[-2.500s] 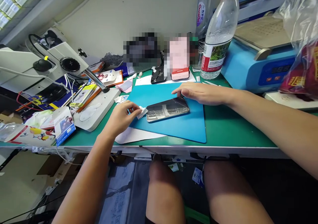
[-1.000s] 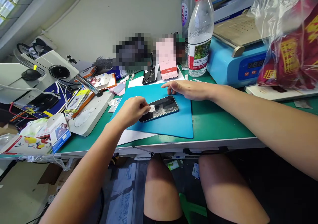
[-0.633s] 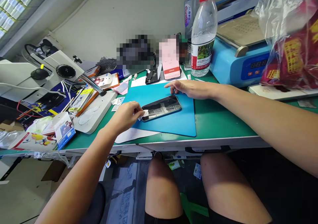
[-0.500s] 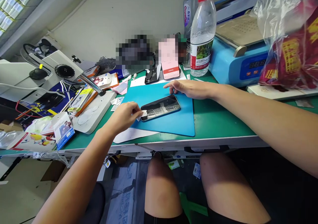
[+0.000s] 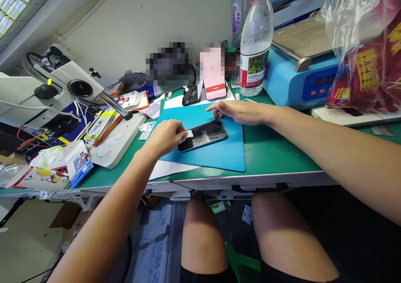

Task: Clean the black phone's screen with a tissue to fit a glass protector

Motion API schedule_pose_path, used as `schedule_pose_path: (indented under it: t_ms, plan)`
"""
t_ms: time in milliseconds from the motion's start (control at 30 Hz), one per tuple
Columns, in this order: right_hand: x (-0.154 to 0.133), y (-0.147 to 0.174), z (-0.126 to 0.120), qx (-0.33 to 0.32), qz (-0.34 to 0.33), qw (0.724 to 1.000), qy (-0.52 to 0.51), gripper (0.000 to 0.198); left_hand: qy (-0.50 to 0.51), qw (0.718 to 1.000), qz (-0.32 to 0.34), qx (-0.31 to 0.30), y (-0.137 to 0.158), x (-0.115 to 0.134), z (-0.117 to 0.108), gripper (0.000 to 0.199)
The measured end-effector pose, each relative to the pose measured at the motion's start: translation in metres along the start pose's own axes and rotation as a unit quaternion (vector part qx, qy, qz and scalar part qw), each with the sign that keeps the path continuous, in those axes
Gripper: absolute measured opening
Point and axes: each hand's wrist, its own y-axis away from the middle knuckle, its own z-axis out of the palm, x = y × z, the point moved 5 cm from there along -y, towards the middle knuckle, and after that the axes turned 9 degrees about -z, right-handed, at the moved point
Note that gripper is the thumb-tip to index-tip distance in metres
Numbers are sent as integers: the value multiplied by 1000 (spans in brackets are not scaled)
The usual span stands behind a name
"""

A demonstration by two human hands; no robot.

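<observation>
Pinched between the thumb and fingers of the left hand [image 5: 167, 136], head view, a white wipe [image 5: 189, 134] meets the left end of the phone [image 5: 216, 130], which lies screen up on the blue mat [image 5: 219, 159]. Left forearm slants up from lower left, knuckles raised. Right hand [image 5: 234, 111], fingers loosely parted and bent, extends palm down just beyond the phone's far edge.

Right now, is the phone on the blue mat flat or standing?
Flat: the smartphone rests glossy face up on the blue mat, the left hand holding a white wipe at one end.
</observation>
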Motion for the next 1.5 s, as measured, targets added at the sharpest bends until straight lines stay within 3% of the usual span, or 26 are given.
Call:
schedule_pose_path:
  t_ms: [267, 600, 800, 933, 1067, 1333, 1500]
  plan:
    - [0, -1, 1, 0, -11, 1000, -3, 108, 9, 1000, 22, 6, -11, 30, 0, 30]
    - [-5, -3, 1, 6, -37, 999, -7, 115, 28, 998, 56, 22, -23, 92, 2, 30]
    - [0, -4, 2, 16, -48, 999, -19, 109, 41, 998, 50, 28, -33, 103, -1, 32]
    - [2, -2, 2, 19, -44, 999, -17, 109, 58, 998, 27, 18, -38, 90, -1, 33]
    - [4, 0, 2, 22, -11, 999, -21, 108, 77, 997, 0, 12, -35, 60, 2, 33]
    - [5, 0, 2, 19, -6, 999, -30, 105, 103, 993, -30, 44, -6, -8, 9, 32]
    - [6, 0, 2, 15, 10, 1000, -23, 112, 110, 992, -10, 67, 11, -30, 16, 31]
